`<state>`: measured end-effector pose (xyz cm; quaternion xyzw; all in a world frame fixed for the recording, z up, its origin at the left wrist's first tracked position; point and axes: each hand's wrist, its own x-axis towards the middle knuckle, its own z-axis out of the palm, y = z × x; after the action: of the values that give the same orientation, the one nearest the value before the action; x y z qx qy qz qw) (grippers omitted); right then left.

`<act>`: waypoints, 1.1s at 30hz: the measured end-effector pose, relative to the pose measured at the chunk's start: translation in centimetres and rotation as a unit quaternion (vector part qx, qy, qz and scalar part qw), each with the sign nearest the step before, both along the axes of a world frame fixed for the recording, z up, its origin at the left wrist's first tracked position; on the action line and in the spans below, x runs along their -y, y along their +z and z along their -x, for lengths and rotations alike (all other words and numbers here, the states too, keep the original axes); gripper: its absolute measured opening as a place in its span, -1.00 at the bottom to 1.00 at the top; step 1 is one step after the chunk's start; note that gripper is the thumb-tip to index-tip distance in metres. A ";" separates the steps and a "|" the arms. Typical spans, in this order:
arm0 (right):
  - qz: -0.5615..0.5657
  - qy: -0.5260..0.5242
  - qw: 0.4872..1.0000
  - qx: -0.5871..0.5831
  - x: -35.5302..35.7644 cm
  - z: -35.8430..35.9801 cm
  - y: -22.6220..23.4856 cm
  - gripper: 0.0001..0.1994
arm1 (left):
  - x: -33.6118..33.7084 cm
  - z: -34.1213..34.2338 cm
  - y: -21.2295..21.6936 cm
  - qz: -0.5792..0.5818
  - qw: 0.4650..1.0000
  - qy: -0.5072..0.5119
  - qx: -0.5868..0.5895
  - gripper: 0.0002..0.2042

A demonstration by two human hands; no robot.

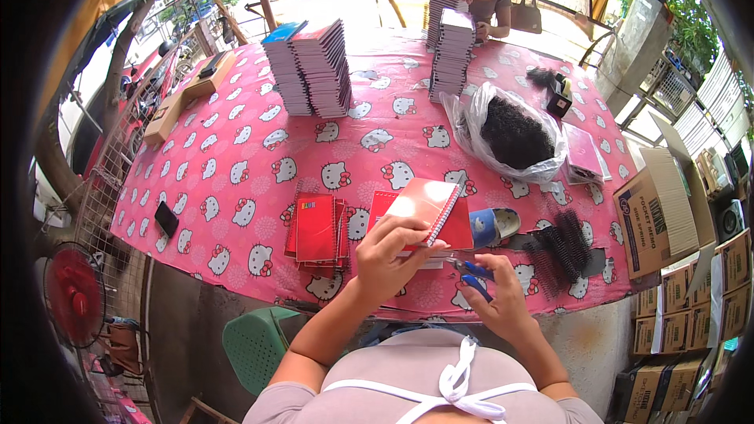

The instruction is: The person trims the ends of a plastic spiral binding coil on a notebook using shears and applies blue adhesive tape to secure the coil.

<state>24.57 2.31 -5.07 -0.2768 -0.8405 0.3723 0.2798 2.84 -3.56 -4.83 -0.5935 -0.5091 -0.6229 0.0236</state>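
Note:
My left hand (393,251) grips a red spiral notebook (424,198), tilted up with its wire-bound edge toward the right. Beneath it lie more red notebooks (455,228). In my right hand (504,302) is a pair of pliers (476,272) with blue handles, somewhat spread. The jaws are close to the lower end of the notebook's spiral; whether they touch it I cannot tell. A small pile of red notebooks (316,229) lies left of my left hand. Beyond the pliers sits a blue rounded item (483,229) with a pale opening.
Black binding coils (559,253) lie at the right; more fill a plastic bag (514,135). Tall notebook stacks (320,71) stand farther back. A person (483,0) touches another stack (452,55). A phone (166,220), tape dispenser (559,96) and open carton (656,212) are around.

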 end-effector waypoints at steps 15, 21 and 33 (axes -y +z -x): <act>0.558 0.159 0.805 -0.126 -1.5 2.1 -0.2 -0.68 | 0.4 -0.5 -0.4 -0.046 0.994 0.042 -0.092 -0.73; 0.168 0.032 0.985 0.014 -0.2 1.5 -5.3 -0.56 | 0.7 2.5 -2.2 -0.207 0.934 0.157 0.244 -0.87; 0.155 -0.125 0.978 -0.068 -7.4 6.0 -2.6 -0.42 | 6.4 11.0 -10.8 0.130 0.814 0.556 0.102 -0.52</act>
<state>18.60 9.69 -7.70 -0.3936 -0.7101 0.4783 0.3346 -8.19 -9.96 -15.63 -0.1392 -0.8279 -0.4889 0.2368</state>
